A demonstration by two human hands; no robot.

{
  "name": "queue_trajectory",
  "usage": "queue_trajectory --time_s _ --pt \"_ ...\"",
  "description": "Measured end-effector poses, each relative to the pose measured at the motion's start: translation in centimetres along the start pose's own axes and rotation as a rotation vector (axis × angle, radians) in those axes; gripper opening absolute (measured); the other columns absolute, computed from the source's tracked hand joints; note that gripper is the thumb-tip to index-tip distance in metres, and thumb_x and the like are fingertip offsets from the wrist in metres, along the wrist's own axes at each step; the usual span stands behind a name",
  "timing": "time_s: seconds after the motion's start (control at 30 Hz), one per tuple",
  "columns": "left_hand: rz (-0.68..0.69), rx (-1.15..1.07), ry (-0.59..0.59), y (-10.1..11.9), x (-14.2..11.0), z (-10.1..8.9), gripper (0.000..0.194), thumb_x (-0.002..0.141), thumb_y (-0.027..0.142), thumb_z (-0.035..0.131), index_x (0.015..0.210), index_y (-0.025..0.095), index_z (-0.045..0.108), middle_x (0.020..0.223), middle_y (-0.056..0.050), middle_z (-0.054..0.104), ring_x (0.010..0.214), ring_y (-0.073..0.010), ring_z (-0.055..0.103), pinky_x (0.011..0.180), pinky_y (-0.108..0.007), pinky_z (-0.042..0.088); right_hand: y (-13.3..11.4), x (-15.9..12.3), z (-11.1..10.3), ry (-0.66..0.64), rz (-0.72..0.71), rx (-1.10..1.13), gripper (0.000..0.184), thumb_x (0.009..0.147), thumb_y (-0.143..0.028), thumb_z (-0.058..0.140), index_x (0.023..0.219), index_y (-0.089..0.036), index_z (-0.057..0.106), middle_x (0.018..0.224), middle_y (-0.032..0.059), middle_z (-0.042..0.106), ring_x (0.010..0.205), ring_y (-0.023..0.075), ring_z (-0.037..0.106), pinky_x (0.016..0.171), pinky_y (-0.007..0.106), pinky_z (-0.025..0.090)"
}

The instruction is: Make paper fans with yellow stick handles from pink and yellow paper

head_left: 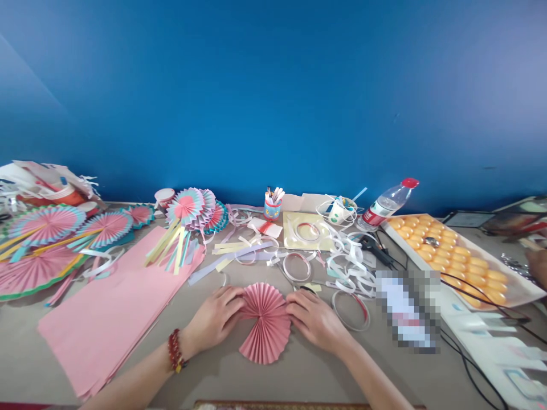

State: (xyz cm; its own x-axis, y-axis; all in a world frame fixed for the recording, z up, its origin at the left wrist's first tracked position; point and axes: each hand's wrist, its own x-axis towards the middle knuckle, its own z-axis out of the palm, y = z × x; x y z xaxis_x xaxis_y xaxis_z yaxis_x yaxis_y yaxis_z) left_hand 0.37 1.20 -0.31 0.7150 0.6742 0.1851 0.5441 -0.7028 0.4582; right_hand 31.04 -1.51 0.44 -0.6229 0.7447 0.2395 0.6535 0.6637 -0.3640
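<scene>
A pink pleated paper fan (270, 336), spread into a nearly full circle with a gap at its lower left, lies at the table's near middle. My left hand (216, 316), with a red bead bracelet on the wrist, grips the fan's left edge with bent fingers. On the opposite side, the fingers of my right hand (314, 319) are closed on the right edge; their tips are partly hidden. To the left lies a stack of pink paper sheets (115, 324). A white ring of tape (352, 310) rests just beyond my right hand.
Finished paper rosettes (49, 225) and a rosette with streamers (187, 206) sit left. Curled white strips (350, 265), a pen cup (272, 206), a glue gun (376, 250) and a bottle (388, 205) stand or lie behind. A tray of yellow domes (453, 256) and black cables (470, 364) occupy the right.
</scene>
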Motion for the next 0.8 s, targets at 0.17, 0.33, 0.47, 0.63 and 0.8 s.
queue_trajectory --time_s 0.17,0.33,0.47,0.63,0.8 --pt "0.004 -0.008 0.009 -0.2 -0.1 0.1 0.015 0.097 0.016 0.047 0.106 0.020 0.058 0.127 -0.008 0.057 0.110 -0.0229 0.056 0.096 -0.039 0.047 0.1 0.0 -0.2 0.004 0.020 0.045 0.012 0.093 -0.014 0.050 0.099 -0.020 0.058 0.105 0.0073 0.063 0.096 0.0213 0.056 0.085 0.035 0.047" --pt "0.000 -0.015 0.004 -0.2 0.0 0.1 0.016 0.097 0.016 0.047 0.108 0.020 0.058 0.127 -0.009 0.057 0.110 -0.0232 0.056 0.097 -0.040 0.047 0.1 -0.1 -0.3 -0.027 0.030 0.079 0.018 0.086 -0.007 0.050 0.095 -0.020 0.059 0.106 0.0076 0.061 0.098 0.0217 0.054 0.085 0.036 0.047" --pt "-0.001 -0.018 0.011 -0.2 -0.1 0.1 0.017 0.097 0.016 0.047 0.108 0.020 0.059 0.126 -0.009 0.058 0.109 -0.0234 0.056 0.096 -0.040 0.047 0.4 0.0 -0.1 -0.030 0.019 0.076 0.015 0.091 -0.011 0.049 0.096 -0.019 0.061 0.103 0.0079 0.062 0.095 0.0208 0.054 0.084 0.036 0.047" --pt "-0.015 -0.077 0.054 -0.1 0.0 0.2 0.019 0.098 0.018 0.046 0.111 0.021 0.060 0.124 -0.009 0.059 0.109 -0.0222 0.057 0.095 -0.039 0.048 0.1 0.7 -0.8 0.018 -0.022 0.120 0.016 0.093 -0.012 0.047 0.094 -0.020 0.061 0.097 0.0061 0.061 0.090 0.0190 0.054 0.081 0.033 0.045" --pt "-0.044 -0.278 0.154 0.6 0.2 -1.3 0.023 0.101 0.029 0.046 0.120 0.024 0.058 0.127 -0.010 0.057 0.118 -0.0237 0.054 0.101 -0.041 0.043 -3.0 3.8 -5.6 0.152 -0.023 0.140 0.011 0.087 -0.013 0.051 0.087 -0.021 0.058 0.090 0.0041 0.056 0.087 0.0188 0.051 0.079 0.032 0.042"
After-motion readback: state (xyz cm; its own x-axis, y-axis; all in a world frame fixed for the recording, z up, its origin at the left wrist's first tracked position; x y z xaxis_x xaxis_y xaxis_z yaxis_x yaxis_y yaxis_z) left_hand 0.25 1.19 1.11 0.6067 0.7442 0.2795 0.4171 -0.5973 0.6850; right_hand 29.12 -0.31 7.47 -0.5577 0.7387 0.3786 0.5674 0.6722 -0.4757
